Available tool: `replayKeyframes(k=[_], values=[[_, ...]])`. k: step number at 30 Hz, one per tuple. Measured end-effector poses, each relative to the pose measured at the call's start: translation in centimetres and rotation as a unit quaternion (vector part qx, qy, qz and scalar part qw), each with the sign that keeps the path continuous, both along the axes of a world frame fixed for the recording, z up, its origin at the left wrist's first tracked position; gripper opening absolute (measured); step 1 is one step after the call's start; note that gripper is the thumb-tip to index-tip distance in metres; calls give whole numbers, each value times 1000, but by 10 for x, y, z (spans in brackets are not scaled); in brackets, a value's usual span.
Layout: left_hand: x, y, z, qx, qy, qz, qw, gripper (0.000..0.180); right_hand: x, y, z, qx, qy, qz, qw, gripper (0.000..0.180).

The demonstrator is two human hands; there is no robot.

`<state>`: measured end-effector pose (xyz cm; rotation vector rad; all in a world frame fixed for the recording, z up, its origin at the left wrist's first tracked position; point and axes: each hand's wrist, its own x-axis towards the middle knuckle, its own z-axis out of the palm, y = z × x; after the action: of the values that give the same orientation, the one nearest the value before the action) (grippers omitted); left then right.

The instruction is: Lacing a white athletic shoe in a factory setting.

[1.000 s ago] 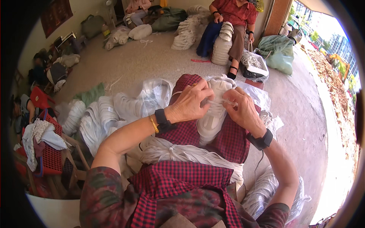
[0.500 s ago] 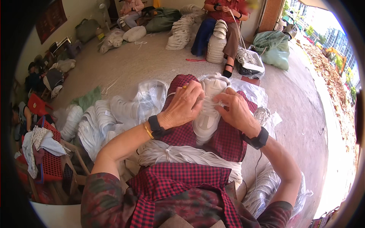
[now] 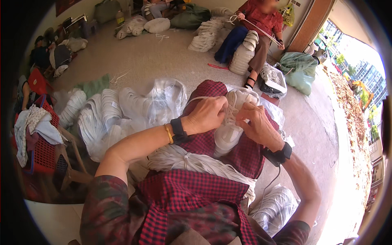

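A white sneaker [image 3: 227, 139] lies across my lap between my knees, its toe towards me, on a red-and-black checked apron [image 3: 196, 185]. Crossing rows of white shoelace run over its front. My left hand [image 3: 207, 114] is closed in a pinch at the left side of the laces, and a loop of white shoelace [image 3: 197, 98] sticks out beyond its knuckles. On the shoe's right side, my right hand [image 3: 258, 124] has its thumb and fingers pinched together against the eyelet edge; whatever lies between those fingertips is hidden. A bundle of white laces [image 3: 190, 160] rests across my lap.
Plastic-wrapped stacks of white shoe parts [image 3: 110, 112] stand on the left, with another wrapped stack [image 3: 275, 208] at lower right. A red basket [image 3: 45, 153] carries cloths. Ahead sits a co-worker [image 3: 261, 20] stretching a white cord, beside a box of cords [image 3: 272, 79].
The view has shifted, so the scene sits differently. My left hand has drawn lace leftward into a loop; my right hand has moved closer onto the shoe. The co-worker's hands have spread apart along the cord.
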<state>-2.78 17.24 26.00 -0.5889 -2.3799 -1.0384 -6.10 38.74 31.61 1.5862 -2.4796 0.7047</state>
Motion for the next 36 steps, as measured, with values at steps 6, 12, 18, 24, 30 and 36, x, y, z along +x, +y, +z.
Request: replayKeyframes(k=[6,12,18,24,30,36], values=[[-6,7,-7,5,86,-48,995,18,-2,6,-2,-73,-111,-33,991,20],[-11,11,-8,-3,116,-72,991,11,-3,4,-8,-85,-80,-51,992,18],[2,-7,15,35,-73,-151,985,9,-4,13,0,-132,-154,-128,971,16],[-11,-5,27,-87,-70,-108,988,20,-10,35,-5,-175,-157,-176,956,19],[-6,5,26,-106,-38,-33,993,35,-8,42,-19,-105,-37,-149,983,22],[-4,10,14,-98,-47,11,994,48,-9,42,-13,-68,-131,-195,970,31]])
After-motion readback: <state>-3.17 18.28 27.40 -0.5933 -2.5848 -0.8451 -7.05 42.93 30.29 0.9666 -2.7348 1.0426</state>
